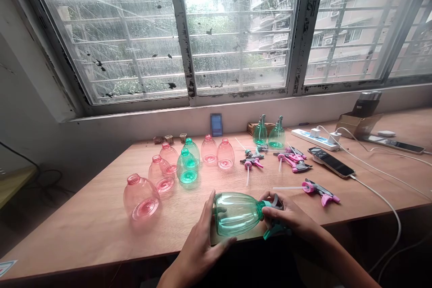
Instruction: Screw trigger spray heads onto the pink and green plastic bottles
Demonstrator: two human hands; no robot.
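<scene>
Fingers of our right hand (292,216) gripped the neck of a green bottle (238,213), while our left hand (202,238) clasped its base, a few fingertips blurred behind the clear plastic. Ahead of us, the window (241,31) ran out of view at the top and right, partly bleached by glare. We held the bottle sideways above the near edge of the table (84,229), whose right end was cut off. To our left stood pink bottles (140,200), two of them overlapping, beside two green ones. Pink sprayer tops (290,159) lay tangled farther right, too jumbled for us to count. Our bottle's own sprayer top (277,201) was largely hidden by the right hand.
</scene>
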